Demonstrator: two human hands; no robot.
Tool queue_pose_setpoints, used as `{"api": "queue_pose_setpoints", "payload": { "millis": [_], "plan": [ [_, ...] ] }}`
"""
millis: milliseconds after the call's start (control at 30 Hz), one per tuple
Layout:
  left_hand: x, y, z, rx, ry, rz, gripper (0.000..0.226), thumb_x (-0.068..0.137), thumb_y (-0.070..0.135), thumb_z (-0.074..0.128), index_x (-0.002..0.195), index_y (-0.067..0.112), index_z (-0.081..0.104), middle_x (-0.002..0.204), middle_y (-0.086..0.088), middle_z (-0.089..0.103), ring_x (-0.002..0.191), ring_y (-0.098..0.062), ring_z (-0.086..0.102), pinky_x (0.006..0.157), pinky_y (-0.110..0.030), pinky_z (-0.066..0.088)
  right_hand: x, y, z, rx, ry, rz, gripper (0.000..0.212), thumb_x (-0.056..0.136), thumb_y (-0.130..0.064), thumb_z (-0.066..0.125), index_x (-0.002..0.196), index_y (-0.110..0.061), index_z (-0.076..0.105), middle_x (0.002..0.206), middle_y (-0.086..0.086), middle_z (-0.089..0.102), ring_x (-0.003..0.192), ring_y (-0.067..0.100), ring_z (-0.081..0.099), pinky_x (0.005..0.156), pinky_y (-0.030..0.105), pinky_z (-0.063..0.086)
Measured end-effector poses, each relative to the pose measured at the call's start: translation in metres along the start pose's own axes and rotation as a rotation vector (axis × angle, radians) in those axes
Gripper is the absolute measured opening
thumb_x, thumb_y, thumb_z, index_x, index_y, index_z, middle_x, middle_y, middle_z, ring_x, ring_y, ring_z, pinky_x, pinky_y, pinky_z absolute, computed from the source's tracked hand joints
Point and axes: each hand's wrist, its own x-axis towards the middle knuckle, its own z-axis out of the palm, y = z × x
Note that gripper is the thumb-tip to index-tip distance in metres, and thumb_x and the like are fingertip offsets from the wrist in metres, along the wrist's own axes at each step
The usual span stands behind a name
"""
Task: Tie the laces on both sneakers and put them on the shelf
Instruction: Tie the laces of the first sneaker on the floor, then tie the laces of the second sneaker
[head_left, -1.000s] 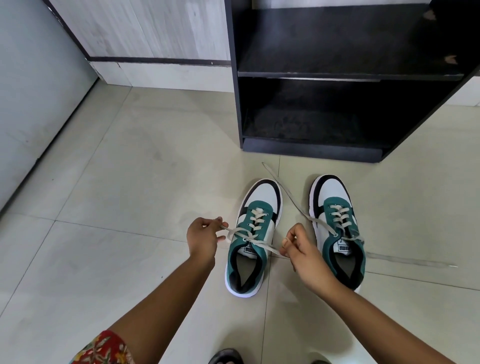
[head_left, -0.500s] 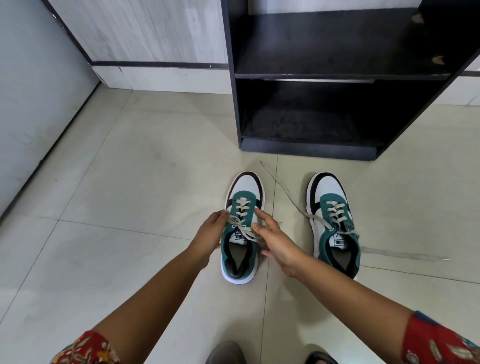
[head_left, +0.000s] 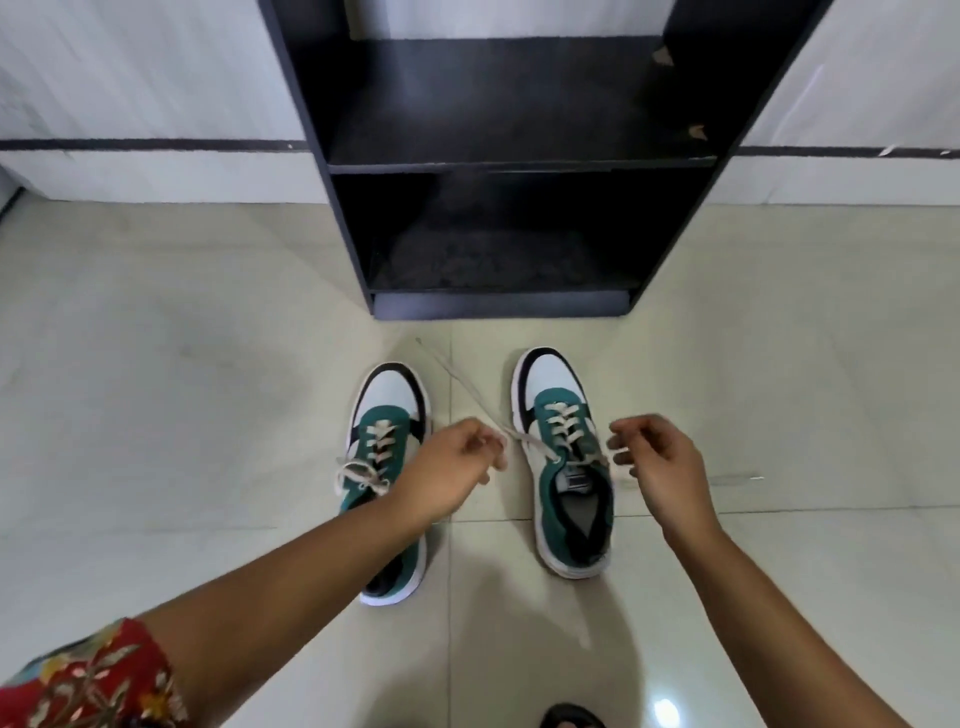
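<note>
Two green-and-white sneakers are seen side by side on the tiled floor (head_left: 182, 415), toes pointed at the black shelf (head_left: 498, 161) just beyond them; the left sneaker (head_left: 387, 447) carries a tied bow, while the laces (head_left: 524, 439) of the right sneaker (head_left: 566, 467) are drawn out to either side. One lace end is pinched in the left hand (head_left: 452, 473) between the sneakers, its tail trailing toward the shelf, and the other end is pinched by the curled fingers of the right hand (head_left: 660, 462) beside the right sneaker.
</note>
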Motion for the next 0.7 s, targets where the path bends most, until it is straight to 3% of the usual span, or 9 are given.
{"api": "queue_pose_setpoints", "payload": {
  "millis": [67,100,200,267,367,433,500,600,700],
  "plan": [
    [0.007,0.001,0.016,0.046,-0.164,-0.177,0.025,0.095,0.029,0.045,0.107,0.012,0.058,0.100,-0.002,0.067,0.084,-0.021,0.062,0.065,-0.026,0.044,0.003,0.019,-0.006,0.007,-0.048,0.165,0.017,0.089,-0.011,0.051,0.078,-0.017,0.063,0.083,0.008,0.069,0.070,0.022,0.062,0.062,0.029,0.043],
    [0.009,-0.001,0.023,0.094,-0.167,-0.178,0.026,0.094,0.029,0.045,0.111,0.013,0.056,0.106,-0.003,0.066,0.087,-0.022,0.063,0.067,-0.026,0.043,0.001,0.027,-0.006,0.026,-0.064,0.218,0.014,0.089,-0.011,0.051,0.081,-0.015,0.062,0.086,0.009,0.067,0.070,0.021,0.061,0.060,0.028,0.043],
    [0.021,-0.012,0.032,0.403,-0.041,0.145,0.032,0.092,0.023,0.051,0.123,0.019,0.050,0.127,0.000,0.055,0.108,-0.018,0.057,0.083,-0.025,0.041,-0.006,0.039,0.001,-0.029,-0.077,0.122,0.013,0.089,-0.011,0.053,0.100,-0.016,0.057,0.098,0.003,0.062,0.078,0.015,0.060,0.063,0.020,0.046],
    [0.025,-0.017,0.037,0.513,-0.025,0.312,0.031,0.091,0.023,0.051,0.121,0.019,0.049,0.132,0.003,0.049,0.120,-0.017,0.049,0.096,-0.029,0.040,-0.008,0.041,0.005,-0.097,-0.098,0.017,0.012,0.090,-0.012,0.053,0.100,-0.017,0.059,0.104,0.002,0.063,0.085,0.014,0.062,0.069,0.014,0.048],
    [0.026,-0.024,0.042,0.554,0.040,0.407,0.014,0.091,0.023,0.051,0.101,0.014,0.055,0.135,0.000,0.047,0.125,-0.018,0.043,0.102,-0.033,0.038,-0.008,0.042,0.005,-0.232,-0.066,-0.063,0.003,0.088,-0.019,0.057,0.088,-0.017,0.060,0.099,0.001,0.065,0.090,0.016,0.062,0.078,0.032,0.051],
    [0.027,-0.028,0.040,0.608,0.088,0.460,0.013,0.092,0.025,0.049,0.095,0.014,0.056,0.128,0.000,0.052,0.118,-0.019,0.048,0.098,-0.034,0.041,-0.008,0.041,0.001,-0.374,-0.069,-0.134,0.000,0.086,-0.021,0.059,0.086,-0.021,0.059,0.097,-0.004,0.066,0.095,0.017,0.057,0.083,0.037,0.047],
    [0.025,-0.028,0.036,0.619,0.105,0.482,0.016,0.092,0.029,0.049,0.097,0.016,0.056,0.107,0.000,0.064,0.100,-0.019,0.058,0.087,-0.036,0.046,-0.009,0.038,-0.004,-0.456,-0.108,-0.183,0.006,0.084,-0.024,0.059,0.090,-0.024,0.060,0.097,-0.010,0.065,0.097,0.016,0.054,0.085,0.037,0.045],
    [0.023,-0.020,0.033,0.547,0.081,0.423,0.021,0.087,0.040,0.056,0.102,0.025,0.060,0.084,0.007,0.067,0.082,-0.015,0.062,0.074,-0.028,0.046,-0.003,0.030,-0.010,-0.465,-0.158,-0.249,0.013,0.082,-0.033,0.063,0.095,-0.028,0.065,0.087,-0.015,0.067,0.091,0.011,0.057,0.080,0.032,0.044],
    [0.027,-0.014,0.033,0.546,0.107,0.441,0.016,0.084,0.035,0.062,0.096,0.027,0.069,0.087,0.009,0.068,0.081,-0.012,0.063,0.071,-0.024,0.046,0.002,0.025,-0.009,-0.400,-0.183,-0.240,0.008,0.080,-0.031,0.069,0.086,-0.025,0.070,0.079,-0.012,0.070,0.082,0.005,0.061,0.074,0.025,0.046]
  ]
}}
